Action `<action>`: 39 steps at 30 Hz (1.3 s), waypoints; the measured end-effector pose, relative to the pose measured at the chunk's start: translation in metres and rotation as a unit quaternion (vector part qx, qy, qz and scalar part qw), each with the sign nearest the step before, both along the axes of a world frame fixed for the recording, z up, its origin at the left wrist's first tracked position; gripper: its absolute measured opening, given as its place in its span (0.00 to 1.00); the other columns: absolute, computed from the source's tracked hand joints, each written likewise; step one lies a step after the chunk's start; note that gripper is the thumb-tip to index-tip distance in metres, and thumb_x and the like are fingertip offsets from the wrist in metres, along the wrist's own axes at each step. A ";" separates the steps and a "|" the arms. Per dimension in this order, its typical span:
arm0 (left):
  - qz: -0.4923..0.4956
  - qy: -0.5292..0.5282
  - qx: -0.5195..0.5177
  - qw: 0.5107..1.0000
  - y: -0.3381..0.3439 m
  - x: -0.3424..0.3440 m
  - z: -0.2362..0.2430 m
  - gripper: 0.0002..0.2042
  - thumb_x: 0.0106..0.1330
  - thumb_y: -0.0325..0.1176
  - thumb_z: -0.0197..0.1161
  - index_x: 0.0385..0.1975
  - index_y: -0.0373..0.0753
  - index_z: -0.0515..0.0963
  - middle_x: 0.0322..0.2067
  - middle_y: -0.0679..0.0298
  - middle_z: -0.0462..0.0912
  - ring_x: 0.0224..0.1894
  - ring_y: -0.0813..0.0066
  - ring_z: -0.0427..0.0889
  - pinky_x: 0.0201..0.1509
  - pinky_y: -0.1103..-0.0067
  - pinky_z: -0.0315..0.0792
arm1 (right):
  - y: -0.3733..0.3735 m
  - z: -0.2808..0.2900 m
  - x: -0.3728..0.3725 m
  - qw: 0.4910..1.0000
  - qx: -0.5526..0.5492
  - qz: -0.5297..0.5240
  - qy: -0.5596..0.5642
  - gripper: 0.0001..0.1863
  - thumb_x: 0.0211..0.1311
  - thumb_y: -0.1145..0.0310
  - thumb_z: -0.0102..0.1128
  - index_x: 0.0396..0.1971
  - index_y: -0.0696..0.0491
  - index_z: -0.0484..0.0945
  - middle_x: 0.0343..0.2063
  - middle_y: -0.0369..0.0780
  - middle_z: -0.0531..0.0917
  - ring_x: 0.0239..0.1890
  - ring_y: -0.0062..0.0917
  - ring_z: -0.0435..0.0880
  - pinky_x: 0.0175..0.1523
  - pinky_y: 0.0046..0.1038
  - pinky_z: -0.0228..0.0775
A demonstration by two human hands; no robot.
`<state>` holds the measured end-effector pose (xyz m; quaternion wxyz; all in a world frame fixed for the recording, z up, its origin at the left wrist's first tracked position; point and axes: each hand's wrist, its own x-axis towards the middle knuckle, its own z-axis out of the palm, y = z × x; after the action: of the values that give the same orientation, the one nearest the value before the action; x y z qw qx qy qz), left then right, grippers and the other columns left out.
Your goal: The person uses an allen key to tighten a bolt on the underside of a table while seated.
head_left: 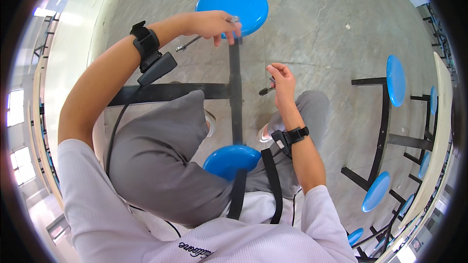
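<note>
My left hand (214,25) is held over the far blue round stool (233,0), its fingers curled downward. A slim metal rod (190,43) with a shiny knobbed end sticks out from under that hand toward my wrist. A silvery piece (235,19) shows at its fingertips; whether it belongs to the rod I cannot tell. My right hand (284,84) is raised above my right knee, thumb and fingers pinched together. From it juts a small tool with a dark rounded end (265,91), its rest hidden in the fingers. The two hands are apart.
Black metal bars (235,92) join the far stool to the blue seat (229,161) under me. A pale table edge (80,24) runs along my left. More blue stools (396,80) on black frames stand right, beside another table (441,97). A cable (113,141) hangs by my left arm.
</note>
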<state>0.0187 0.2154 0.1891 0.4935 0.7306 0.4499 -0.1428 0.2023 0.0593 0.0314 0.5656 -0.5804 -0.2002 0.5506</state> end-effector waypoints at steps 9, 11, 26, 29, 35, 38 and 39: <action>0.019 0.026 -0.031 0.999 0.038 -0.018 -0.071 0.20 0.66 0.49 0.43 0.28 0.38 0.73 0.24 0.66 0.78 0.20 0.80 0.71 0.22 0.83 0.61 | 0.033 0.011 -0.007 0.975 -0.088 0.206 -0.004 0.10 0.48 0.67 0.63 0.30 0.53 0.76 0.24 0.29 0.75 0.22 0.10 0.66 0.24 0.15 0.55; 0.009 0.049 -0.033 0.998 0.046 -0.024 -0.089 0.20 0.66 0.48 0.43 0.27 0.37 0.73 0.23 0.65 0.78 0.19 0.80 0.72 0.21 0.83 0.62 | 0.035 0.000 -0.005 0.981 -0.076 0.179 0.001 0.09 0.48 0.67 0.63 0.30 0.53 0.76 0.23 0.29 0.74 0.22 0.09 0.66 0.24 0.15 0.55; -0.040 0.119 -0.117 0.985 0.008 -0.039 -0.234 0.12 0.53 0.31 0.46 0.26 0.30 0.76 0.27 0.60 0.82 0.14 0.73 0.67 0.16 0.74 0.62 | 0.020 -0.085 -0.008 0.944 -0.175 0.260 -0.100 0.12 0.49 0.69 0.62 0.33 0.59 0.76 0.26 0.35 0.78 0.28 0.15 0.72 0.33 0.19 0.63; -0.066 0.127 -0.108 0.984 0.000 -0.032 -0.248 0.12 0.52 0.29 0.46 0.29 0.29 0.74 0.29 0.59 0.82 0.12 0.75 0.61 0.15 0.76 0.59 | 0.018 -0.097 -0.007 0.940 -0.176 0.265 -0.126 0.12 0.49 0.70 0.61 0.33 0.59 0.76 0.26 0.35 0.78 0.29 0.16 0.72 0.34 0.19 0.63; 0.108 0.054 -0.209 0.970 -0.020 -0.038 -0.271 0.11 0.48 0.27 0.43 0.24 0.30 0.73 0.33 0.61 0.82 0.12 0.77 0.56 0.14 0.76 0.52 | 0.019 -0.101 -0.013 0.923 -0.191 0.292 -0.160 0.13 0.49 0.67 0.61 0.35 0.56 0.76 0.27 0.32 0.77 0.28 0.14 0.70 0.32 0.18 0.60; 0.150 0.007 -0.241 0.959 -0.024 -0.044 -0.276 0.11 0.48 0.28 0.46 0.30 0.33 0.72 0.31 0.58 0.82 0.11 0.81 0.51 0.14 0.80 0.50 | 0.021 -0.108 -0.013 0.921 -0.179 0.300 -0.171 0.13 0.49 0.64 0.61 0.35 0.53 0.76 0.27 0.29 0.78 0.27 0.11 0.69 0.28 0.17 0.57; 0.151 0.004 -0.244 0.958 -0.023 -0.044 -0.276 0.11 0.48 0.28 0.46 0.30 0.33 0.72 0.31 0.58 0.82 0.11 0.81 0.51 0.14 0.80 0.50 | 0.020 -0.109 -0.013 0.921 -0.172 0.304 -0.173 0.13 0.49 0.64 0.61 0.35 0.53 0.76 0.28 0.29 0.78 0.27 0.11 0.69 0.28 0.17 0.58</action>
<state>-0.0252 0.1923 -0.0873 0.6710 0.5107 0.5083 -0.1750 0.1893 0.0797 -0.0773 0.2190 -0.6666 -0.3638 0.6127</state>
